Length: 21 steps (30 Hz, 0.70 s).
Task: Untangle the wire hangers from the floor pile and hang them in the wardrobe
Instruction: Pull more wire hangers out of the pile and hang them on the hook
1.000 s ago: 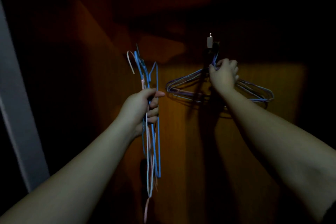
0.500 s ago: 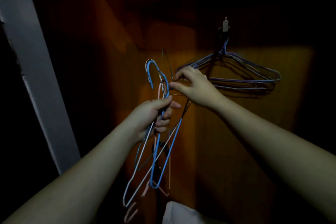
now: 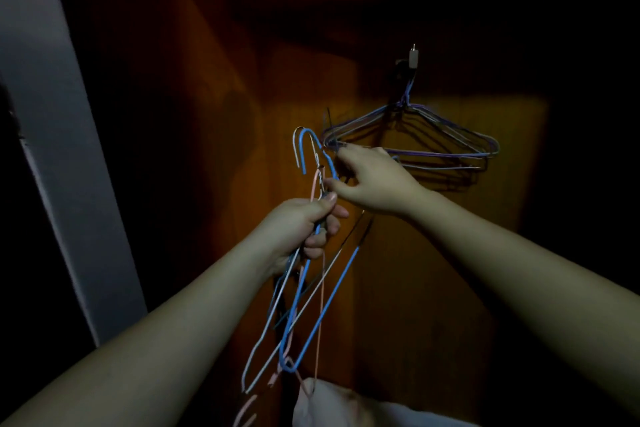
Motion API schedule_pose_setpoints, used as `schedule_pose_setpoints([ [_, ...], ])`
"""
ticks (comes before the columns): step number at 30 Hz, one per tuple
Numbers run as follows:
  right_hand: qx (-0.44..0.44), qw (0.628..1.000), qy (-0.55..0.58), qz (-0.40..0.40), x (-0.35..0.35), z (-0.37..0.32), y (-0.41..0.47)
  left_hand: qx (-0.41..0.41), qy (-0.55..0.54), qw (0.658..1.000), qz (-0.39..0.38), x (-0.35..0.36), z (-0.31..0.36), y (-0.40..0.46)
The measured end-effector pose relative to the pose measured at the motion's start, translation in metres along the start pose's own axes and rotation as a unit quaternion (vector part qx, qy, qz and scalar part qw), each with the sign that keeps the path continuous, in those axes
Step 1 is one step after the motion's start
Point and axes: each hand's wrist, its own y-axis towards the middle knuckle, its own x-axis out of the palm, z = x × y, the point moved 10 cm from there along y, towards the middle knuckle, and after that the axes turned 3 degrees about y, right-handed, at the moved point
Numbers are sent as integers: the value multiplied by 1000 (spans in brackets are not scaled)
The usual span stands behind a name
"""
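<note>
Head view: our left hand [image 3: 304,225] grips a bunch of blue, white and pink wire hangers [image 3: 304,305], hooks up, before the dim orange-brown wooden wardrobe wall [image 3: 433,270]. Our right hand [image 3: 374,180] pinches wire near those hooks. More thin purple-grey wire hangers [image 3: 446,139] hang from a small metal hook [image 3: 412,57].

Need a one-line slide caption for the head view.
Left hand grips a hanger bundle; right hand picks at its hooks beside hung hangers.
</note>
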Motion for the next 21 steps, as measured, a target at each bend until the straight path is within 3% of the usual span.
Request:
schedule_pose_setpoints([
  [9,54,986,158,-24,-4,23,-13,9,-7,1000,4,-4,2,2],
  [15,152,974,166,10,-20,78,-29,-38,-9,998,51,-32,-11,9],
  [21,242,957,153,47,-32,140,-51,-25,1,992,126,-69,-17,20],
])
